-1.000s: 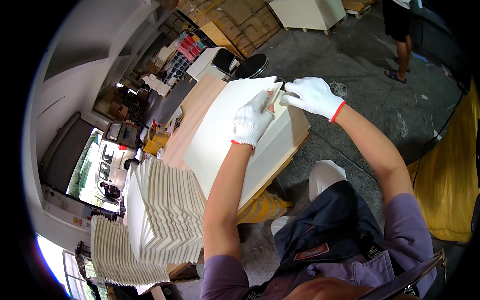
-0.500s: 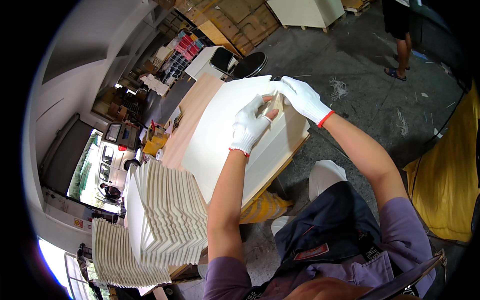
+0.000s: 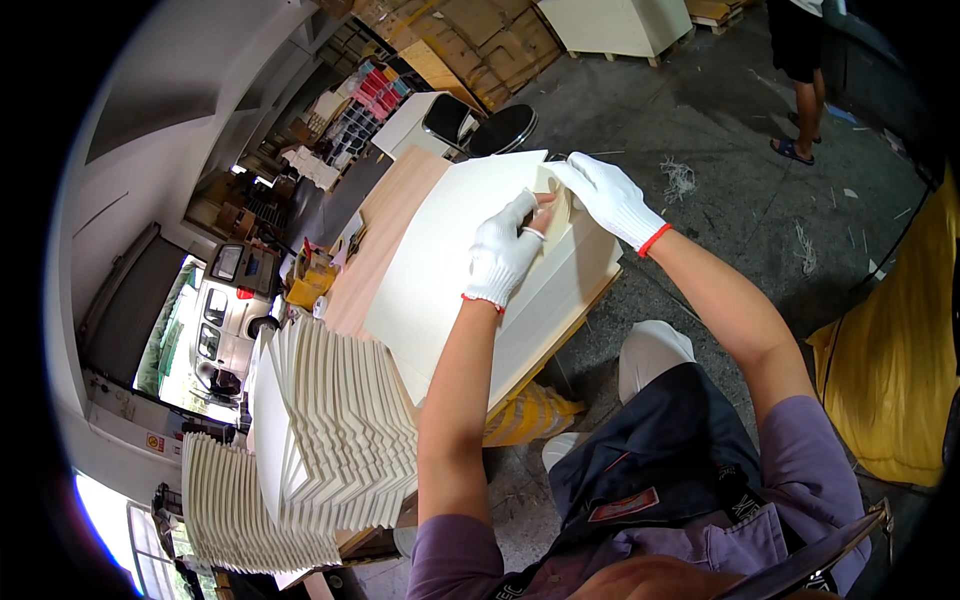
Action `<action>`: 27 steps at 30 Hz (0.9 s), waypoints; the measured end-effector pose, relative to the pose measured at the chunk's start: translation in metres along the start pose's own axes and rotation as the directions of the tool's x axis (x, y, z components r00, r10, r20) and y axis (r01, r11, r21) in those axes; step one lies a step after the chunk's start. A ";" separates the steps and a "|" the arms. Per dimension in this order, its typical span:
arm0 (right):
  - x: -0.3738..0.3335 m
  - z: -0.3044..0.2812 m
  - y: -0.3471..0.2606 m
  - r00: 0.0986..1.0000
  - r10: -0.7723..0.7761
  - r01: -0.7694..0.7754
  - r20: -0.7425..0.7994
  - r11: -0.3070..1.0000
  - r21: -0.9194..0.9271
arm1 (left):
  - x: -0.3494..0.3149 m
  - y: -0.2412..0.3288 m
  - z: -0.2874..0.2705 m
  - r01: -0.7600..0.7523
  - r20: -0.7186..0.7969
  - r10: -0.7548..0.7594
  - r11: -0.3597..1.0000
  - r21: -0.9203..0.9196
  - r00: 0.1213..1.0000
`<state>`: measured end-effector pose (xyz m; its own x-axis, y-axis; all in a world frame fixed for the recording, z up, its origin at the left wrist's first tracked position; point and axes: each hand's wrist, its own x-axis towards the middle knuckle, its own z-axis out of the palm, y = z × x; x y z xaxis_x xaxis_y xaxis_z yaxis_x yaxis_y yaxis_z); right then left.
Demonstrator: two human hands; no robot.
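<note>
A large white board (image 3: 436, 240) lies on the table in front of me, with more boards layered along its right side. Near its far right corner is a small bundle of thin cream sheets (image 3: 558, 216), slightly curved. My right hand (image 3: 606, 200), in a white knit glove with a red cuff, is closed over the bundle's far end, its fingertips partly hidden. My left hand (image 3: 503, 248), gloved alike with bare thumb and finger tips, is bent around the bundle's near left edge. The thumb and forefinger are a little apart, with the cream edges at their tips.
Tall stacks of folded white boards (image 3: 335, 420) stand at the left. Beyond the wood-grained tabletop (image 3: 385, 225) are a yellow container (image 3: 310, 280) and a black round stool (image 3: 502, 130). Yellow sheeting (image 3: 885, 370) hangs at right; a person (image 3: 800, 80) stands far right.
My left hand has shifted slightly right and turned a little at the cream sheets. My right hand stays nearly in place; the cream bundle shows more of its face.
</note>
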<state>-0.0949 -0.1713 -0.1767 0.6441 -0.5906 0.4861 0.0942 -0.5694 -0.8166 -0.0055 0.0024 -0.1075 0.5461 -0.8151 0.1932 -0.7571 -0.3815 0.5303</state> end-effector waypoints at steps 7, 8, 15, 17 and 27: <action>0.000 0.000 0.003 1.000 0.004 -0.004 0.003 1.000 0.003 | -0.004 0.011 -0.001 0.017 0.003 -0.017 1.000 -0.011 1.000; 0.000 -0.002 0.003 1.000 0.013 -0.013 0.004 1.000 0.001 | -0.004 0.012 -0.001 0.030 0.029 -0.030 1.000 -0.004 0.999; 0.000 -0.006 -0.007 0.995 0.061 -0.062 0.081 0.998 0.010 | 0.001 -0.010 0.006 -0.143 -0.137 0.136 0.989 -0.043 0.981; 0.000 -0.005 0.004 0.999 0.021 -0.021 0.035 1.000 0.010 | 0.000 0.004 0.005 -0.029 -0.033 0.029 0.999 -0.023 0.999; -0.001 -0.003 0.002 0.997 0.044 -0.044 0.056 0.999 0.011 | -0.003 0.005 0.001 -0.061 -0.028 0.062 0.997 0.054 0.998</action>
<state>-0.0972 -0.1736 -0.1781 0.6891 -0.5820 0.4317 0.0737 -0.5364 -0.8408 -0.0114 0.0026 -0.1068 0.5077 -0.8249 0.2484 -0.8069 -0.3543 0.4726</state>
